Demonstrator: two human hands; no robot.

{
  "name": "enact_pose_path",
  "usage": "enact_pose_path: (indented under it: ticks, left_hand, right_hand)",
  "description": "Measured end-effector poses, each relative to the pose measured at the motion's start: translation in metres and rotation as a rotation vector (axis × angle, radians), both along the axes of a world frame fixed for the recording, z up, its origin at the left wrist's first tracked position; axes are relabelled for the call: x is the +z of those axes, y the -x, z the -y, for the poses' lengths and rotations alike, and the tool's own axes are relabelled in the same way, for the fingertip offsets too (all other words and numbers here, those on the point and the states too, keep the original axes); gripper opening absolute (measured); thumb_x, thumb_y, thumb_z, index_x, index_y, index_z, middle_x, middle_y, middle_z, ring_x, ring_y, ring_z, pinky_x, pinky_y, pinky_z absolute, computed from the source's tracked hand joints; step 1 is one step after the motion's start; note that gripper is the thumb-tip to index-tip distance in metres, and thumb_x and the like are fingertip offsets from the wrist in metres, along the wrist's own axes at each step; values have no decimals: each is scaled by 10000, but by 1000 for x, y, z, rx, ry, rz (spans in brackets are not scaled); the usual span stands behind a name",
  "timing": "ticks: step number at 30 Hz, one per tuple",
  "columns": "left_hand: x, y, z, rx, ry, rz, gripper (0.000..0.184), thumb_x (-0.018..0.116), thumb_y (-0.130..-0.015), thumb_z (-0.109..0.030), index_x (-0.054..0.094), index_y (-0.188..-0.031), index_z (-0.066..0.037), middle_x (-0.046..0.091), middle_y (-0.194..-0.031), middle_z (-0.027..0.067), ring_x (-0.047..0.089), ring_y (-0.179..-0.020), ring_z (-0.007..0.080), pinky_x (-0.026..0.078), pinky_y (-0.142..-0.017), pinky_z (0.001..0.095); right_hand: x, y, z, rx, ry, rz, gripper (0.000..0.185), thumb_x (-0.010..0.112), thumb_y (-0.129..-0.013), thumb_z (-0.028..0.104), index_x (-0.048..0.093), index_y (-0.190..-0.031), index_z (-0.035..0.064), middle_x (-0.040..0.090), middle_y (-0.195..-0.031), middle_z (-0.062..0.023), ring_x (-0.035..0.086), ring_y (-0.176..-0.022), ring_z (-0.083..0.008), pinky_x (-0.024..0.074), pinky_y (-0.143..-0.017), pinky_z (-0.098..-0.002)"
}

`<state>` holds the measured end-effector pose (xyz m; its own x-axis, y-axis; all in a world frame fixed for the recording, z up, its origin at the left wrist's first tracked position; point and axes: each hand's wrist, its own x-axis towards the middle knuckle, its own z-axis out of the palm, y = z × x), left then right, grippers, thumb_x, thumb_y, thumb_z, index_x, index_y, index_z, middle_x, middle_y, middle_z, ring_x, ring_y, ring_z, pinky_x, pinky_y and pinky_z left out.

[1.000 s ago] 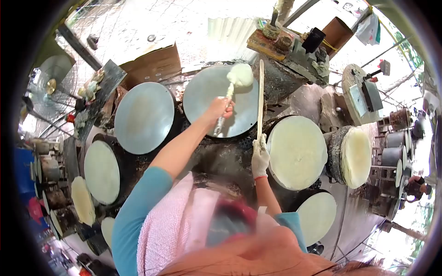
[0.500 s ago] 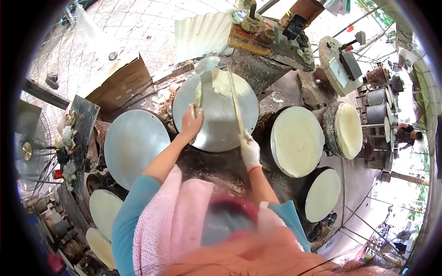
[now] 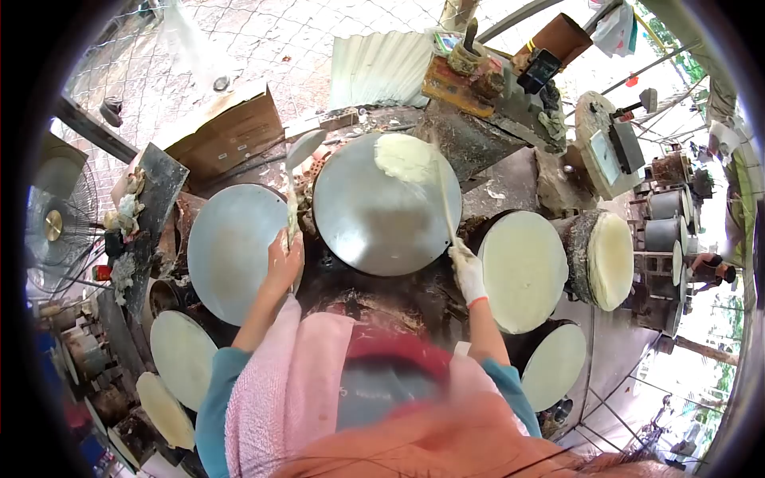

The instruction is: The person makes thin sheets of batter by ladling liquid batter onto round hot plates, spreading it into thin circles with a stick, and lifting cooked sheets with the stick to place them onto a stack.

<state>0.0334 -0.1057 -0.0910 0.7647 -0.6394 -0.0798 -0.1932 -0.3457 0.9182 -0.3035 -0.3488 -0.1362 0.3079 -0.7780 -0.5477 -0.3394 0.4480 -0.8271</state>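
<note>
My bare left hand (image 3: 285,261) is closed around the batter-caked handle of a ladle (image 3: 306,148). The ladle's bowl is just off the upper left rim of the middle round griddle (image 3: 374,231). My right hand (image 3: 468,272), in a white glove, grips a long thin stick (image 3: 445,195) that slants up over the griddle's right side. Pale batter (image 3: 405,158) lies in a rounded patch near the far edge of the griddle, left of the stick's far end. That far end is blurred, so contact with the batter is unclear.
A bare round griddle (image 3: 237,255) stands at left. Pale sheets cover round griddles at right (image 3: 524,271), lower right (image 3: 554,366) and lower left (image 3: 183,358). A cardboard box (image 3: 227,135) and a fan (image 3: 54,225) are leftward. A person (image 3: 709,269) is far right.
My left hand and the ladle have moved left, off the middle griddle. The stick has shifted right, and the batter patch looks rounder. The whole view has shifted slightly.
</note>
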Motion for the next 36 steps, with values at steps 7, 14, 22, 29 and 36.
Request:
enact_pose_path:
  ticks: [7,14,22,29,36]
  left_hand:
    - [21,20,-28,186,13,-389,180,498,-955,-167,522,-888,-2,453,-601,24,425,-458,96,335,-392,251]
    - [43,36,-20,298,3,-388,169,467,-971,-158,505,-881,-21,423,-571,6,370,-361,93,274,-333,253]
    - [30,65,-21,433,-75,-366,205,492,-962,-169,484,-816,-26,435,-568,16,374,-361,101,269,-338,261]
    - [18,85,-22,415,-55,-376,235,498,-958,-175,445,-782,-28,434,-564,25,376,-351,110,265,-334,267]
    - [27,99,-18,498,-65,-431,221,493,-958,-158,444,-793,-19,428,-561,30,380,-361,112,276,-344,270]
  right_hand:
    - [-21,-10,24,313,115,105,372,642,-907,246,610,-1198,16,635,-847,15,583,-734,-70,470,-644,-211]
    - [15,-32,49,362,-235,18,360,633,-908,225,616,-1219,47,530,-734,102,369,-499,-26,273,-421,-216]
    - [7,-15,119,458,51,-30,358,599,-932,179,590,-1213,-42,645,-1013,-13,556,-884,-64,454,-786,-208]
    - [-15,-31,110,658,-127,145,363,661,-891,139,600,-1191,-56,643,-1076,-39,566,-957,-93,444,-860,-218]
    - [-1,-51,153,759,-116,-63,364,641,-905,148,596,-1209,-46,639,-1013,-1,550,-834,-66,448,-773,-195]
